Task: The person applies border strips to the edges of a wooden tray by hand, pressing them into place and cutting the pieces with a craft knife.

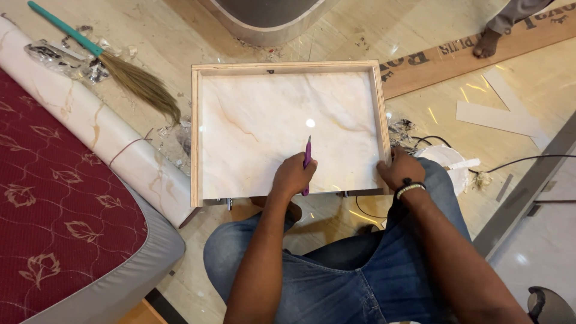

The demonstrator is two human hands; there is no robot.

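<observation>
I see pale marble floor (336, 36). On it: shallow wooden drawer (287, 68) centre, teal-handled broom (120, 71) far left, printed wooden plank (468, 57) far right, white strips (501, 117) right, black cable (516, 162) right.

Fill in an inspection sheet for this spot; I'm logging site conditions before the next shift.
Surface: glossy beige marble-look floor, scraps scattered.
Job's things: shallow plywood drawer box with marble-pattern laminate base lying flat; purple-handled craft knife, blade pointing up.
Clutter: teal-handled grass broom, crumpled clear plastic film, white laminate offcuts, rolled marble-pattern sheet, long plywood board.
Hands: left hand grips the knife over the drawer's near edge; right hand holds the near right corner.
Cables: black cable on the floor, right.
Surroundings: maroon patterned mattress; another person's bare foot.
</observation>
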